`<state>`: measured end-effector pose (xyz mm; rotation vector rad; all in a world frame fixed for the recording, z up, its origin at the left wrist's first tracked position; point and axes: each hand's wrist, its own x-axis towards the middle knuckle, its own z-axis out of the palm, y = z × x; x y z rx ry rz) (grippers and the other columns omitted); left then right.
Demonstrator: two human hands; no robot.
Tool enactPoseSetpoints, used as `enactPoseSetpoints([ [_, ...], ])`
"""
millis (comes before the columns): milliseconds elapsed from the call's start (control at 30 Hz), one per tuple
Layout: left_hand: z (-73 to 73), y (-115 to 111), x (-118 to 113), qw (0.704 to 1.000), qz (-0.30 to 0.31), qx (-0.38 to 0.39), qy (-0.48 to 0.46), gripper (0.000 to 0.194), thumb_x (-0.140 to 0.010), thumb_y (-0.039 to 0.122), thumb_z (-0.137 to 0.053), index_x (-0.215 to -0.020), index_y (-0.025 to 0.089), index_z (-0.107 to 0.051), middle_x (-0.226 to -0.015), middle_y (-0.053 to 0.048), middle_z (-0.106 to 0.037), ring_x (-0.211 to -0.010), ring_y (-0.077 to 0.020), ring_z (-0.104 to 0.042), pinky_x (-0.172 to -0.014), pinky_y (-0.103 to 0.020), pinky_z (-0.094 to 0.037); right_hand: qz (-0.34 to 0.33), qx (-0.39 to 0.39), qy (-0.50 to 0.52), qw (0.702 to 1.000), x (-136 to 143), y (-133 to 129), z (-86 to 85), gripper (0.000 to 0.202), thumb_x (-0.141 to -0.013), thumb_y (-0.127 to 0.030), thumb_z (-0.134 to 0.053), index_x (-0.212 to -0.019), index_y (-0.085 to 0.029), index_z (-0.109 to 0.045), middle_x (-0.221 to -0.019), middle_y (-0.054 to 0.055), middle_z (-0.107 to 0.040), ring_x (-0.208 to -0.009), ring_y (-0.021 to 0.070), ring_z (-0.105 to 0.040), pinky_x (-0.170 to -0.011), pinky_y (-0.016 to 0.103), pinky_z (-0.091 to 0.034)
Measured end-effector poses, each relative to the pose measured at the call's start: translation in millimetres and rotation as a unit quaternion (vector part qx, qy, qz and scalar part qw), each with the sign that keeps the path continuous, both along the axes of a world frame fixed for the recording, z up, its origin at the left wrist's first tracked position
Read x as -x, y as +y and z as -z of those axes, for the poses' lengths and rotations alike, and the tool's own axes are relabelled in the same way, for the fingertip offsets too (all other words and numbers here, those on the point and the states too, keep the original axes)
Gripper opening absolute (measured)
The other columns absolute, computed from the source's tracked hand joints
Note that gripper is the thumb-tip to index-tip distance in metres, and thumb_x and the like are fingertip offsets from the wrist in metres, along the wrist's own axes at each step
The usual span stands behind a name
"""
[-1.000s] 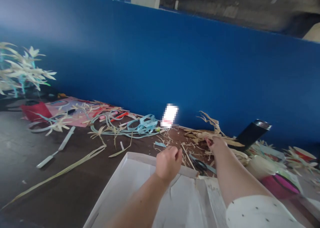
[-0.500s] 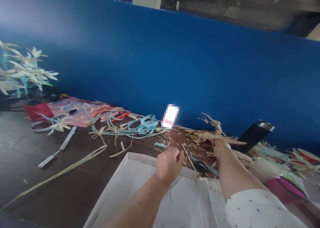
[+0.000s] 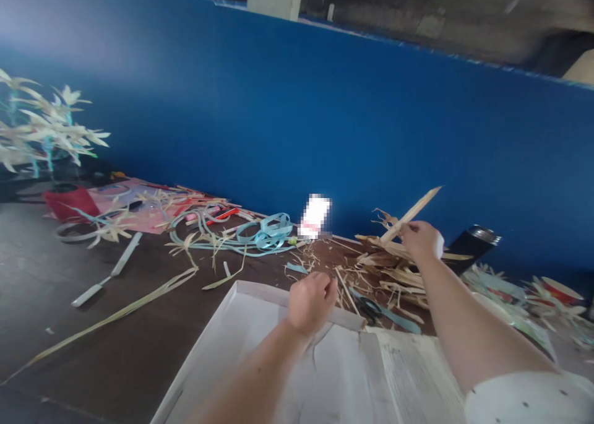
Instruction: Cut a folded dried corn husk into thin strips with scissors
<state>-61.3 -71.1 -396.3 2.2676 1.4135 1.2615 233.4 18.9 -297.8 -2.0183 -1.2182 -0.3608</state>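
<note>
My right hand (image 3: 421, 241) pinches a dry husk strip (image 3: 413, 213), lifted at a slant above the pile of dry husks (image 3: 394, 272). Over the far edge of the white tray (image 3: 264, 294), my left hand (image 3: 312, 300) is closed; whatever its fingers hold, if anything, is too small to make out. Scissors (image 3: 369, 307) lie just right of it, among thin scraps and a short blue strip (image 3: 297, 267).
A black bottle (image 3: 471, 247) leans behind my right forearm. Blue ribbon (image 3: 269, 232) and red pens (image 3: 225, 215) lie left of centre. Pale husk flowers (image 3: 55, 124) stand at the far left, near a red pot (image 3: 69, 202). A blue partition (image 3: 301, 121) rises behind.
My right hand has risen from the husk pile and moved slightly right, bringing a strip up with it. My left hand has barely moved.
</note>
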Motion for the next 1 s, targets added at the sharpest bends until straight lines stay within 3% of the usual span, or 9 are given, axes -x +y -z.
enactPoseSetpoints([
  [200,-0.3,-1,0,1.000,-0.014,-0.002,-0.006,0.033,-0.088,0.034,-0.038,-0.061,0.017,-0.047,-0.063,0.000,-0.056,-0.055,-0.0090,-0.046,-0.053,-0.025,-0.021,-0.017,-0.108,-0.041,0.993,30,-19,-33.0,0.026,-0.071,-0.040,-0.054,-0.079,-0.019,-0.066,-0.072,0.004,-0.066,-0.065,0.0194,-0.059,-0.059,0.028,-0.041],
  [333,0.5,-1,0,1.000,-0.016,0.000,-0.012,0.033,-0.088,0.034,-0.039,-0.061,0.017,-0.047,-0.063,0.000,-0.056,-0.056,-0.0092,-0.047,-0.053,-0.025,-0.022,-0.032,-0.116,-0.063,0.991,47,-31,-39.5,0.021,-0.071,-0.039,-0.055,-0.078,-0.021,-0.065,-0.076,0.003,-0.066,-0.066,0.0193,-0.059,-0.061,0.029,-0.042],
  [567,-1.6,-1,2,0.999,-0.021,0.006,-0.031,0.035,-0.089,0.035,-0.036,-0.063,0.017,-0.051,-0.065,-0.001,-0.055,-0.058,-0.0099,-0.048,-0.054,-0.022,-0.029,-0.071,-0.195,0.029,0.978,84,-57,-43.7,0.030,-0.080,-0.044,-0.050,-0.090,-0.017,-0.059,-0.075,0.005,-0.065,-0.048,0.0133,-0.057,-0.056,0.026,-0.046],
  [700,-4.9,0,3,0.995,-0.009,-0.002,-0.094,0.024,-0.089,0.034,-0.039,-0.096,0.019,-0.056,-0.080,-0.003,-0.057,-0.066,-0.0102,-0.052,-0.059,-0.020,-0.038,-0.138,-0.139,0.006,0.981,123,-85,-27.4,0.026,-0.082,-0.043,-0.050,-0.091,-0.020,-0.057,-0.085,0.007,-0.066,-0.056,0.0133,-0.058,-0.054,0.024,-0.045],
  [833,-5.8,2,3,0.992,-0.002,0.001,-0.129,0.048,-0.084,0.037,-0.048,-0.128,0.021,-0.038,-0.095,-0.006,-0.057,-0.076,-0.0124,-0.056,-0.060,-0.020,-0.043,-0.223,-0.123,-0.077,0.964,161,-110,4.7,0.018,-0.083,-0.036,-0.052,-0.085,-0.021,-0.060,-0.075,0.004,-0.065,-0.058,0.0126,-0.056,-0.057,0.023,-0.042],
  [900,-4.4,3,4,0.991,-0.005,-0.001,-0.132,0.055,-0.082,0.034,-0.051,-0.132,0.019,-0.033,-0.099,-0.008,-0.058,-0.080,-0.0143,-0.058,-0.064,-0.022,-0.045,-0.297,-0.125,-0.095,0.942,180,-120,20.1,0.014,-0.084,-0.030,-0.050,-0.088,-0.021,-0.060,-0.080,0.003,-0.065,-0.059,0.0112,-0.055,-0.059,0.022,-0.042],
  [1000,-1.9,5,7,0.994,-0.006,0.016,-0.107,0.039,-0.083,0.027,-0.048,-0.120,0.016,-0.047,-0.095,-0.009,-0.062,-0.082,-0.0166,-0.059,-0.069,-0.026,-0.046,-0.387,-0.096,-0.083,0.913,204,-129,34.5,0.013,-0.085,-0.026,-0.049,-0.093,-0.022,-0.059,-0.086,0.003,-0.065,-0.062,0.0108,-0.056,-0.058,0.021,-0.042],
])
